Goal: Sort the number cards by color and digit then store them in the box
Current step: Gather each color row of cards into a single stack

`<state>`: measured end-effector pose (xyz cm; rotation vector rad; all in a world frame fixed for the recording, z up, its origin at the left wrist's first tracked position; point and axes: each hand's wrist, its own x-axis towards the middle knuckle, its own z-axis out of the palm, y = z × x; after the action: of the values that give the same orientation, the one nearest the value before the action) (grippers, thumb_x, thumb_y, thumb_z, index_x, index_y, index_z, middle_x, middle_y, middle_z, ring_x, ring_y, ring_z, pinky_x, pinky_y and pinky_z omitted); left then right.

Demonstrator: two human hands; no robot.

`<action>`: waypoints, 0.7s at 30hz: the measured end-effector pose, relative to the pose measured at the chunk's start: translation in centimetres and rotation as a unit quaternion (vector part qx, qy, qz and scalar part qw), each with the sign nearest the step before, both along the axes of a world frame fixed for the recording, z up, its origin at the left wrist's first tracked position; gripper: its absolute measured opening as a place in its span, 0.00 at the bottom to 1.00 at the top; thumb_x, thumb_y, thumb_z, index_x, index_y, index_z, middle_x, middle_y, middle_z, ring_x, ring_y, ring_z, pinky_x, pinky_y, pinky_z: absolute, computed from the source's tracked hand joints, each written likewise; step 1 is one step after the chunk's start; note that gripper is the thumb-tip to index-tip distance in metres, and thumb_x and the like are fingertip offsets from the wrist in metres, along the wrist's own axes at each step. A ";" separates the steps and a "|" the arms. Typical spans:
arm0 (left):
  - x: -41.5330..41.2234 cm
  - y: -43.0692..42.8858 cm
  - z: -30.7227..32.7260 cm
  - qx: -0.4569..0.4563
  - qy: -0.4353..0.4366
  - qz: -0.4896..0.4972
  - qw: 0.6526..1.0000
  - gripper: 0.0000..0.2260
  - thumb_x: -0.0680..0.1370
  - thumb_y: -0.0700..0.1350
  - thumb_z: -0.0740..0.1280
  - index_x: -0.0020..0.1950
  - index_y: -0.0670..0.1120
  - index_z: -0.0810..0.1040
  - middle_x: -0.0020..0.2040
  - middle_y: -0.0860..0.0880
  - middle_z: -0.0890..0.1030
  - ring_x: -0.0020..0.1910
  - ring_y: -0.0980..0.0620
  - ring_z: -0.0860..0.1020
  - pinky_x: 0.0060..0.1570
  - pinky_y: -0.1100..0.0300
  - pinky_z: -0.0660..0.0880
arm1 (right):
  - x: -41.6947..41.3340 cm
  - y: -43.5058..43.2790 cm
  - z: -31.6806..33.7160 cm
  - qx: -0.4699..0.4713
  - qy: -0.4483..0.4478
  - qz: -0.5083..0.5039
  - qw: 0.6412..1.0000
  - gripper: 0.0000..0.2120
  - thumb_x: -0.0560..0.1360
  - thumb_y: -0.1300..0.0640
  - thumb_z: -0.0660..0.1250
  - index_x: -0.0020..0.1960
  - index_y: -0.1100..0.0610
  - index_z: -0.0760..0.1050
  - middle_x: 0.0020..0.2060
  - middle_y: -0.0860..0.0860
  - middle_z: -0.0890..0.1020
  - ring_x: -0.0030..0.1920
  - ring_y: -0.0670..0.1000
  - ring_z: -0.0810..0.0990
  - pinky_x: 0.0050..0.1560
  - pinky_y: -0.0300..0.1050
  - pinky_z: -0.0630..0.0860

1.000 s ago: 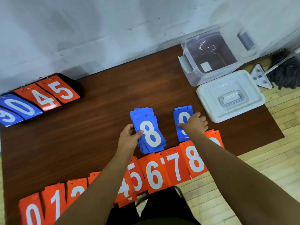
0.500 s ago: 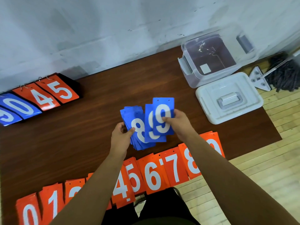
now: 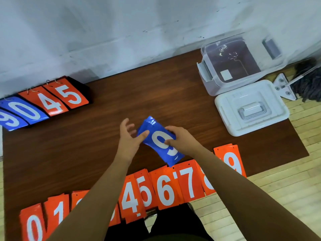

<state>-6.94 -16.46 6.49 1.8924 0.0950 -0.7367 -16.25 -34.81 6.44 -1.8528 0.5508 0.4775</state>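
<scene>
- While the right hand (image 3: 182,140) grips the tilted stack of blue plastic number cards (image 3: 152,129), 9 on top, it hangs above the dark wooden desk (image 3: 104,136).
- Left hand (image 3: 128,138) loose, fingers spread, thumb touching the stack's edge.
- Clear plastic box (image 3: 208,79) stands lidless at far right.

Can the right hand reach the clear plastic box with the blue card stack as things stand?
Probably yes: the right hand grips the blue number card stack, the clear plastic box stands open, its white lid beside it.
</scene>
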 end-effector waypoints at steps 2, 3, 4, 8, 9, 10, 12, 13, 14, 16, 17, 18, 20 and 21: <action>1.1 0.1 0.1 0.011 -0.049 -0.089 0.995 0.39 0.73 0.48 0.75 0.77 0.58 0.56 0.68 0.55 0.67 0.63 0.58 0.71 0.50 0.69 0.72 | 0.7 0.4 -0.2 -0.130 -0.033 0.065 0.989 0.21 0.78 0.57 0.67 0.70 0.53 0.70 0.61 0.49 0.79 0.59 0.49 0.79 0.56 0.45 0.78; 1.4 0.0 0.2 0.005 -0.049 -0.128 0.991 0.36 0.74 0.47 0.74 0.76 0.58 0.58 0.68 0.56 0.68 0.62 0.59 0.72 0.50 0.70 0.73 | 1.1 0.7 -0.3 -0.198 -0.062 0.081 0.975 0.21 0.78 0.57 0.65 0.71 0.52 0.70 0.61 0.49 0.78 0.59 0.50 0.78 0.57 0.46 0.77; 1.7 -0.2 0.3 -0.001 -0.047 -0.149 0.988 0.31 0.76 0.48 0.72 0.75 0.57 0.62 0.67 0.56 0.70 0.60 0.60 0.74 0.54 0.68 0.74 | 1.4 1.1 -0.3 -0.261 -0.102 0.087 0.956 0.20 0.78 0.57 0.65 0.70 0.52 0.70 0.60 0.49 0.79 0.58 0.50 0.78 0.57 0.46 0.77; 1.8 -0.7 -0.6 0.007 -0.049 -0.115 0.992 0.15 0.80 0.53 0.64 0.66 0.54 0.72 0.61 0.56 0.75 0.59 0.59 0.74 0.64 0.58 0.71 | 2.0 1.8 -2.6 -0.374 -0.180 0.100 0.904 0.17 0.76 0.58 0.68 0.64 0.51 0.75 0.54 0.49 0.79 0.54 0.51 0.77 0.55 0.47 0.73; 1.6 -0.8 -1.1 0.014 -0.045 -0.108 0.993 0.14 0.80 0.54 0.63 0.65 0.54 0.72 0.62 0.56 0.75 0.60 0.59 0.73 0.63 0.59 0.71 | 2.0 1.9 -3.4 -0.378 -0.172 0.107 0.903 0.16 0.76 0.58 0.68 0.64 0.50 0.74 0.54 0.49 0.79 0.55 0.52 0.76 0.55 0.47 0.73; 1.3 -1.0 -1.6 0.021 -0.041 -0.099 0.994 0.15 0.80 0.54 0.62 0.66 0.55 0.71 0.62 0.56 0.74 0.60 0.59 0.72 0.60 0.62 0.70 | 2.0 2.0 -4.1 -0.376 -0.155 0.113 0.907 0.16 0.77 0.58 0.67 0.64 0.50 0.74 0.55 0.49 0.78 0.56 0.52 0.76 0.56 0.48 0.74; 1.0 -1.2 -2.6 0.033 -0.041 -0.071 0.996 0.15 0.81 0.55 0.61 0.68 0.55 0.70 0.64 0.57 0.73 0.62 0.58 0.71 0.57 0.64 0.67 | 2.3 2.1 -4.9 -0.365 -0.133 0.111 0.915 0.17 0.78 0.56 0.64 0.66 0.50 0.71 0.57 0.51 0.75 0.58 0.52 0.73 0.59 0.48 0.74; 0.9 -1.4 -3.0 0.039 -0.043 -0.057 0.997 0.14 0.82 0.55 0.60 0.67 0.56 0.70 0.64 0.57 0.73 0.62 0.57 0.71 0.57 0.63 0.66 | 2.5 2.0 -5.0 -0.355 -0.130 0.108 0.919 0.17 0.78 0.56 0.64 0.67 0.51 0.70 0.59 0.51 0.73 0.59 0.52 0.72 0.60 0.48 0.74; 1.0 -1.6 -3.3 0.041 -0.040 -0.044 0.997 0.12 0.82 0.54 0.60 0.66 0.56 0.71 0.63 0.57 0.73 0.62 0.56 0.72 0.57 0.63 0.67 | 2.7 1.9 -4.9 -0.339 -0.128 0.108 0.926 0.19 0.77 0.55 0.64 0.67 0.51 0.68 0.60 0.52 0.72 0.59 0.52 0.72 0.61 0.49 0.73; 1.2 -1.9 -3.6 0.019 -0.024 -0.023 0.999 0.12 0.83 0.50 0.60 0.66 0.57 0.70 0.62 0.57 0.74 0.60 0.59 0.73 0.53 0.67 0.67 | 2.8 1.5 -4.5 -0.297 -0.138 0.105 0.939 0.18 0.76 0.56 0.64 0.65 0.53 0.69 0.59 0.50 0.71 0.57 0.50 0.73 0.60 0.48 0.74; 1.3 -2.0 -3.5 0.004 -0.014 -0.016 1.000 0.13 0.83 0.48 0.59 0.67 0.58 0.68 0.61 0.58 0.74 0.59 0.61 0.73 0.51 0.70 0.67 | 2.6 1.2 -4.4 -0.284 -0.149 0.103 0.942 0.17 0.76 0.58 0.65 0.64 0.53 0.70 0.58 0.50 0.72 0.55 0.49 0.73 0.58 0.47 0.75; 1.3 -2.1 -3.4 -0.002 -0.007 -0.015 1.000 0.14 0.83 0.47 0.58 0.68 0.59 0.67 0.61 0.59 0.74 0.57 0.63 0.73 0.50 0.71 0.67 | 2.3 0.9 -4.5 -0.284 -0.158 0.097 0.941 0.16 0.76 0.58 0.65 0.63 0.52 0.72 0.57 0.49 0.73 0.55 0.48 0.74 0.58 0.47 0.75; 1.4 -2.1 -3.4 0.003 -0.012 -0.023 1.000 0.12 0.84 0.47 0.57 0.65 0.57 0.71 0.60 0.59 0.74 0.58 0.62 0.72 0.52 0.71 0.68 | 1.4 0.5 -5.1 -0.304 -0.171 0.058 0.935 0.14 0.77 0.57 0.67 0.62 0.51 0.75 0.55 0.49 0.74 0.54 0.48 0.74 0.57 0.46 0.75; 1.3 -2.2 -3.4 0.004 -0.015 -0.024 1.000 0.10 0.84 0.47 0.56 0.62 0.56 0.73 0.58 0.59 0.75 0.59 0.61 0.72 0.51 0.71 0.67 | 1.0 0.5 -5.4 -0.295 -0.166 0.023 0.941 0.14 0.77 0.56 0.67 0.62 0.51 0.76 0.55 0.48 0.74 0.55 0.47 0.74 0.57 0.45 0.76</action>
<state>-5.59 -18.64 3.09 1.9186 0.0350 -0.7416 -15.25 -34.30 1.09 -2.4605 0.4473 0.0097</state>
